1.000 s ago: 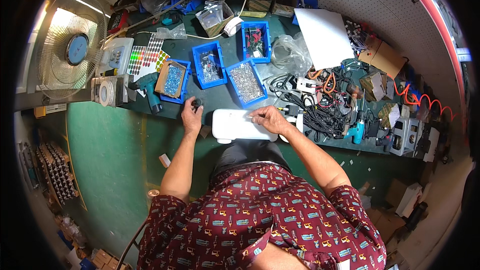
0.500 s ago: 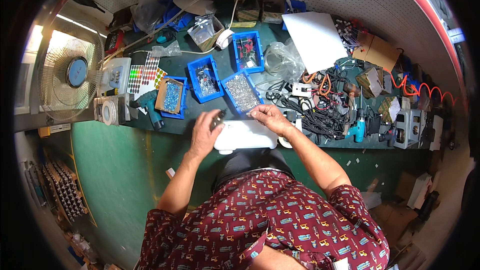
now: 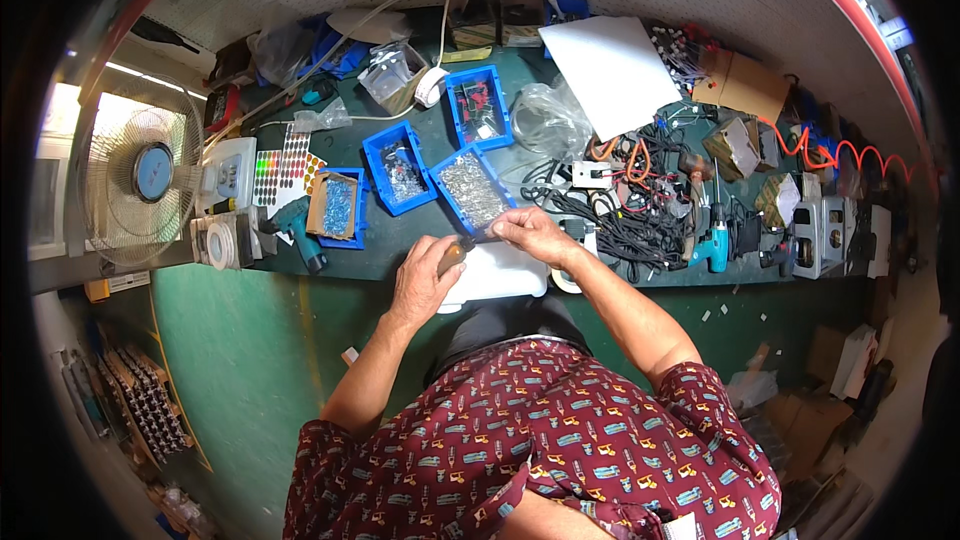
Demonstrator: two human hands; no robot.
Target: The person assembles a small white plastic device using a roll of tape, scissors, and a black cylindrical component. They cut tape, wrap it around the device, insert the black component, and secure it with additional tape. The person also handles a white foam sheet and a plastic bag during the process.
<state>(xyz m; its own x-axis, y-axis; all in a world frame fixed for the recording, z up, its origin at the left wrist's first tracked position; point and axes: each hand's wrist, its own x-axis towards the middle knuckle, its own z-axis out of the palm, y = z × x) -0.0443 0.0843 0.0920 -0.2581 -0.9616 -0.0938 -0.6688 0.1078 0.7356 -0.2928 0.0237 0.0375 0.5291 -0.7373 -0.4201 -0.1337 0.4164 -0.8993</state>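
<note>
My left hand [image 3: 416,282] is closed around a small part [image 3: 452,258] with a rounded brownish-orange body and a dark end. The dark end points toward my right hand [image 3: 536,237]. Thumb and fingertips of the right hand are pinched together beside that end; whatever they hold is too small to make out. Below both hands lies a white plastic casing [image 3: 500,278] at the bench's front edge, partly covered by them. Just beyond the fingers, a blue bin [image 3: 440,190] holds many small silver metal pieces.
More blue bins [image 3: 372,176] hold small parts. A teal cordless drill [image 3: 298,230] lies at left near a fan [image 3: 152,172]. To the right are tangled black cables [image 3: 640,230], another drill [image 3: 716,245] and a coiled orange hose [image 3: 805,150]. A white sheet [image 3: 610,75] lies behind.
My left hand has moved right, closer to the right hand, and turned so the part's brownish-orange body shows. The hands now almost meet at the part. The whole view has shifted slightly.
</note>
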